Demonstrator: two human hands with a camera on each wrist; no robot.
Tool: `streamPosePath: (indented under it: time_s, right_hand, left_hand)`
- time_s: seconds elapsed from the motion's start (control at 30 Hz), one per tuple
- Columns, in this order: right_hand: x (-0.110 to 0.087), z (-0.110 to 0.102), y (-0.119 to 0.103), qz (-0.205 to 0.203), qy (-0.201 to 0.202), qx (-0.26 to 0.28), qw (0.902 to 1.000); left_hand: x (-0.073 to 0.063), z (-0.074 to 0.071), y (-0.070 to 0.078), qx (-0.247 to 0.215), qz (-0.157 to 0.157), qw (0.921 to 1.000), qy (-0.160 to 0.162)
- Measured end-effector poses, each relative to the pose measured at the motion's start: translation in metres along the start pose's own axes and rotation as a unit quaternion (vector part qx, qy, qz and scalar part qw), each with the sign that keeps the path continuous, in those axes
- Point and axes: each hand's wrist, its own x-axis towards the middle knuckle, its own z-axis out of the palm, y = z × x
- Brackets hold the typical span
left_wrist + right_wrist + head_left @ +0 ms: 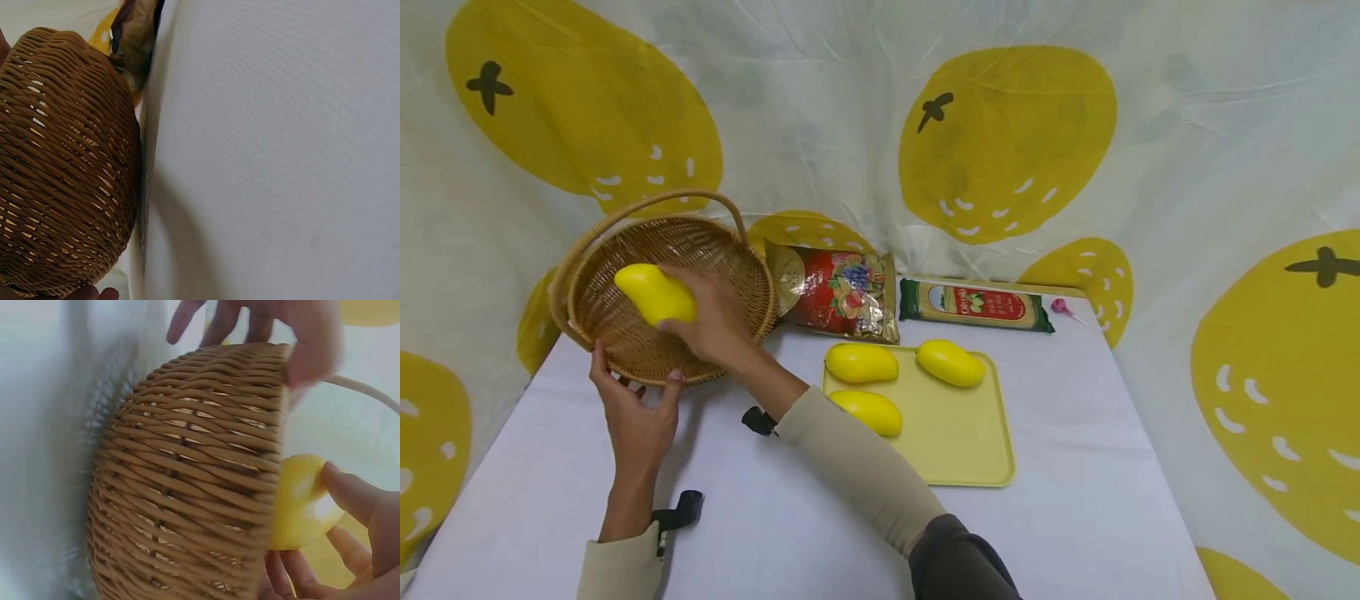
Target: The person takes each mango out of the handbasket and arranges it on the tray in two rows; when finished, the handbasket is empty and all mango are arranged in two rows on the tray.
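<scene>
A wicker basket (640, 354) with an arched handle stands at the back left, its mouth tilted toward the camera. My left hand (640, 425) grips the near rim, thumb on the rim and fingers spread along the outside. Over the basket's opening, my right hand (711, 317) holds a yellow mango (658, 296) between thumb and fingers. In the right wrist view that mango (300, 506) is partly hidden behind the woven wall (187, 469). The left wrist view shows the basket's outer side (62, 162) close up.
Three more mangoes, one at back left (861, 363), lie on a pale yellow tray (958, 433), under the right forearm's far side. Behind are a red-and-gold fruit packet (827, 292), a long green-ended package (977, 306) and a pink lollipop (1060, 306). A printed cloth hangs behind.
</scene>
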Motion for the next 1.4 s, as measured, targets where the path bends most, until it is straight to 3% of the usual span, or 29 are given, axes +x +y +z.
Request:
streamPosePath:
  time_s: [0.67, 1.07, 1.4]
  right_hand:
    - [-0.079, -0.053, 0.023, -0.019, 0.047, 0.090, 0.9946]
    - [-0.110, -0.081, 0.038, -0.004, 0.048, 0.146, 0.9880]
    - [-0.134, -0.103, 0.053, 0.016, 0.046, 0.143, 0.9885]
  left_hand:
    - [0.001, -0.001, -0.003, -0.011, 0.004, 0.9999, -0.007]
    - [0.001, -0.001, -0.001, -0.006, -0.003, 0.9999, -0.008]
    - [0.001, -0.002, -0.003, -0.008, -0.010, 0.9999, -0.011]
